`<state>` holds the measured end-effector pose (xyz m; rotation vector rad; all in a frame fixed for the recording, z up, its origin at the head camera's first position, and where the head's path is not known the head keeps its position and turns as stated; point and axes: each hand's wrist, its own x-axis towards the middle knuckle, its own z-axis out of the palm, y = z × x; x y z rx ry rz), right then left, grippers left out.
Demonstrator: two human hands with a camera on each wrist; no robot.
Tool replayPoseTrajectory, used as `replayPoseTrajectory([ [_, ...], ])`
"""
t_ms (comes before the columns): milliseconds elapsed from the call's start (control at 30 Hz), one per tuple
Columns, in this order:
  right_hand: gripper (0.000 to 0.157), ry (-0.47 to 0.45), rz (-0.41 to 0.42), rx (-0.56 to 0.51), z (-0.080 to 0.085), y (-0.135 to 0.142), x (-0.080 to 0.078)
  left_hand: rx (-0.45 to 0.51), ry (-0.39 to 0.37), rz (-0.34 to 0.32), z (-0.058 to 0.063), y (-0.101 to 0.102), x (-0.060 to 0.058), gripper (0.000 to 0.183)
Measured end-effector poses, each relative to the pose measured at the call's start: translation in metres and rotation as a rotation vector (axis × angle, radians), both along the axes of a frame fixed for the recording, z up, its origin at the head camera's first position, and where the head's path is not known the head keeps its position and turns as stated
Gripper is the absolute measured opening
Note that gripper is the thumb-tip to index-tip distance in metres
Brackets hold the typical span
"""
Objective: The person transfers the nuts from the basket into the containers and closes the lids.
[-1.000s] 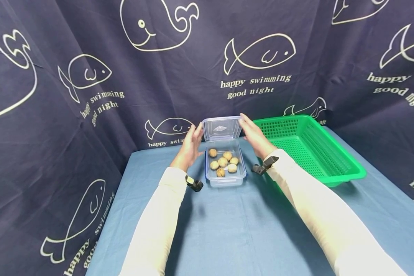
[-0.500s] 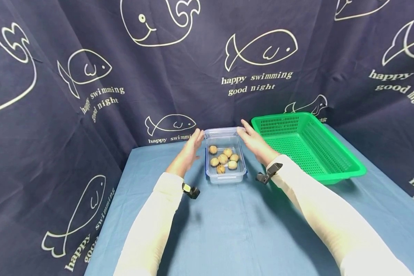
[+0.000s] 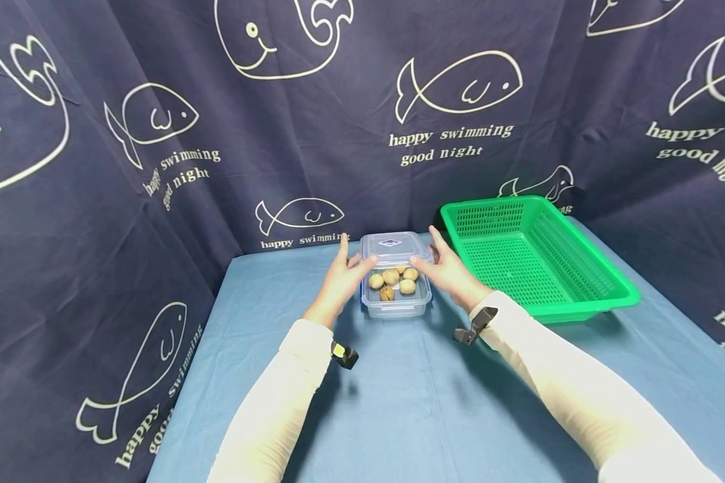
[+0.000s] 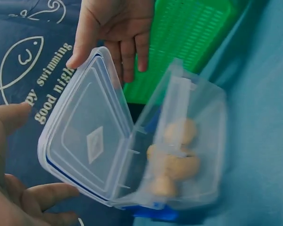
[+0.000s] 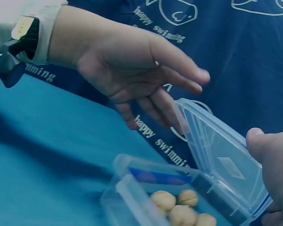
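A clear plastic food container [image 3: 397,310] with blue side clips stands on the table, and several walnuts [image 3: 390,276] lie inside. Its hinged lid [image 3: 393,249] tilts forward over the rear part of the box, hiding some walnuts in the head view. My left hand [image 3: 338,275] is at the lid's left side, thumb by the near edge and fingers extended. On the opposite side, my right hand [image 3: 450,272] has its thumb at the lid's near corner and its fingers stretched along the side. The left wrist view shows the lid [image 4: 92,117] between both hands, still angled up from the box.
A green perforated basket [image 3: 570,251] stands right of the container, close behind my right hand. Blue cloth [image 3: 393,389] covers the table. A dark curtain [image 3: 350,147] with fish drawings hangs behind and at the sides.
The lid has swung from upright at the back, forward and down over the container. Both hands have followed it, their thumbs now over its near edge.
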<state>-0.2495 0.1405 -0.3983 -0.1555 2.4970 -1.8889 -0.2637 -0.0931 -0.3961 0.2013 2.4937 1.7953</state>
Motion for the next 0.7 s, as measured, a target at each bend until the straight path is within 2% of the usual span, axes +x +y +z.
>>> replayPoseTrajectory([
  [167,0.098,0.030,-0.001,0.010,-0.018,-0.004,0.008,-0.135,0.109,0.072,-0.020,0.002,0.004,0.108],
  [367,0.099,0.064,-0.023,0.107,-0.039,-0.007,0.016,-0.282,0.208,0.099,-0.038,0.003,0.010,0.107],
  [533,0.094,0.137,-0.038,0.189,-0.051,-0.007,0.019,-0.353,0.252,0.100,-0.045,0.005,0.015,0.096],
  [700,0.091,0.161,-0.050,0.273,-0.056,-0.007,0.024,-0.413,0.262,0.099,-0.049,0.006,0.019,0.094],
])
